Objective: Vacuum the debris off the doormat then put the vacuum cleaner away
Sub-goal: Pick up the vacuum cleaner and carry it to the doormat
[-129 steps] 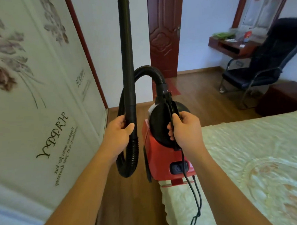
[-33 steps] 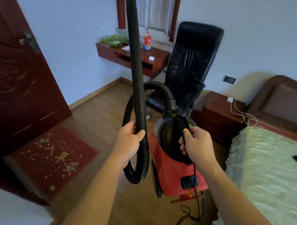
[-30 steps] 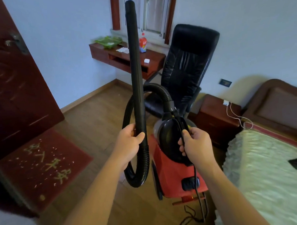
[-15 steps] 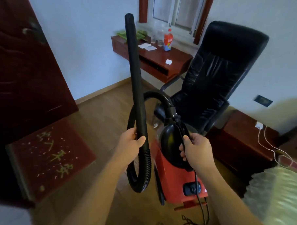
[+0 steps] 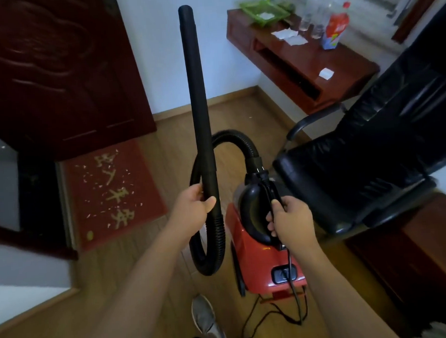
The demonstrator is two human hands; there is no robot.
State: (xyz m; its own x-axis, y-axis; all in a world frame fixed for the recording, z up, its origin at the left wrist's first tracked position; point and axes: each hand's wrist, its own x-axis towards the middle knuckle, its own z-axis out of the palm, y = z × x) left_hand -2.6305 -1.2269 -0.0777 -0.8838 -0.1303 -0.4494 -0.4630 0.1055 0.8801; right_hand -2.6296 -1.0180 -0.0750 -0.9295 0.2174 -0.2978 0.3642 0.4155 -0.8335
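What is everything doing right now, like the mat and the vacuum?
Red doormat with gold characters: lying flat, sprinkled with pale debris.
Red canister vacuum cleaner: held up by right hand.
Black rigid wand: upright, gripped by left hand.
Black ribbed hose: looped.
Black power cord: hanging loose.

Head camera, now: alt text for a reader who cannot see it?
A person's left hand grips the nearly upright black wand while the right hand grips the handle of a red vacuum cleaner. To the left, a red doormat strewn with pale debris lies on the wood floor by a dark door; a black chair stands on the right.
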